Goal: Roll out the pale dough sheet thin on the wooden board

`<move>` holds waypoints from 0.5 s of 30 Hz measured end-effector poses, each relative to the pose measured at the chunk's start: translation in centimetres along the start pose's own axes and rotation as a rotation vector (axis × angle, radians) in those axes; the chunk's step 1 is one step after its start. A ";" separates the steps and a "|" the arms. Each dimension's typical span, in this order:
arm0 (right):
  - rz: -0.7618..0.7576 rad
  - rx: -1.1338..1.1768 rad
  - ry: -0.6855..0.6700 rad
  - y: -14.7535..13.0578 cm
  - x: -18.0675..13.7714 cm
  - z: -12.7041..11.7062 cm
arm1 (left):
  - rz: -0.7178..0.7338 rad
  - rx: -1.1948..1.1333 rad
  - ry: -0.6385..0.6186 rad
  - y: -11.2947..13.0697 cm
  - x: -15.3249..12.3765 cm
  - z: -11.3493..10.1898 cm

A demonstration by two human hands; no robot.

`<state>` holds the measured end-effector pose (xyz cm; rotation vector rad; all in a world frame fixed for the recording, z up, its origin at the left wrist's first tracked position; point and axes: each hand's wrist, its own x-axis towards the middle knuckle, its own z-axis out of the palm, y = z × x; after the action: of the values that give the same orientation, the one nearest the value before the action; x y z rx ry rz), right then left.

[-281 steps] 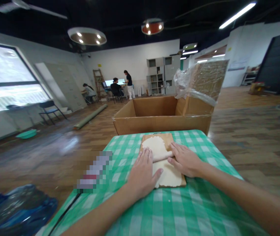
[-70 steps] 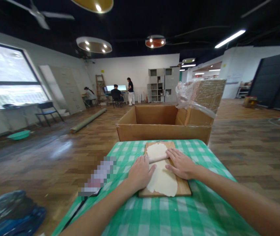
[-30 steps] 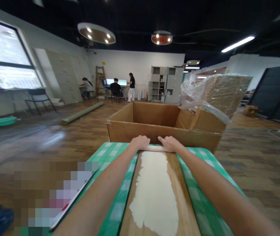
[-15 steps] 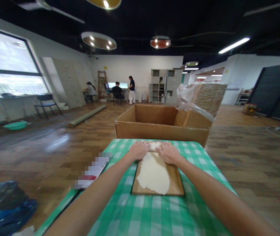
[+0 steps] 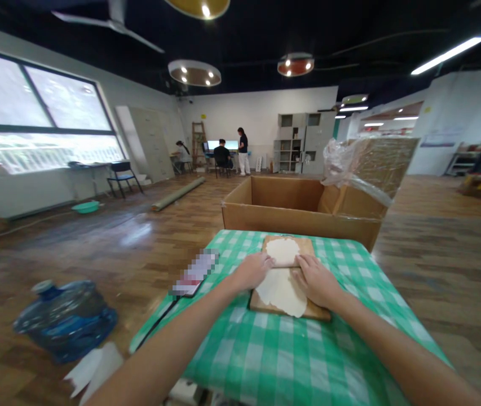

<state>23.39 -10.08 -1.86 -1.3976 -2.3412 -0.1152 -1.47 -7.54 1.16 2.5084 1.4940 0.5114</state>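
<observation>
A thin, pale sheet of dough (image 5: 281, 290) with ragged edges lies on a wooden board (image 5: 320, 313). Across its middle runs a straight edge, where the far part (image 5: 282, 251) looks lifted or folded over the near part. At the left end of that edge, my left hand (image 5: 255, 270) pinches the dough with curled fingers. My right hand (image 5: 318, 280) grips the right end, thumb towards the middle and fingers bent over the edge. Palms hide parts of the sheet's sides.
A green checked cloth (image 5: 240, 349) covers the table, with a phone (image 5: 198, 273) and its cable on the left. Beyond stands a large cardboard box (image 5: 299, 217). A blue water bottle (image 5: 65, 321) is on the floor at left. People are at the far wall.
Both hands have drawn back from the board's far end towards me, bringing the dough's edge with them. The view has turned left, showing more of the water bottle.
</observation>
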 end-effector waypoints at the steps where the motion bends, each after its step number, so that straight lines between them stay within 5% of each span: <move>1: 0.018 0.015 0.014 0.1 0.0 0.0 | -0.036 -0.062 0.006 -0.4 0.7 -0.1; 7: 0.058 0.054 0.009 0.8 0.8 -0.3 | -0.228 -0.226 0.144 -3.8 5.4 -0.1; 15: 0.048 -0.039 -0.084 3.8 -0.3 -1.2 | -0.250 -0.049 -0.025 -5.3 12.1 0.7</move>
<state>27.12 -8.75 -1.40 -1.5043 -2.3828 -0.0909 -0.22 5.67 1.20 2.2393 1.7315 0.4669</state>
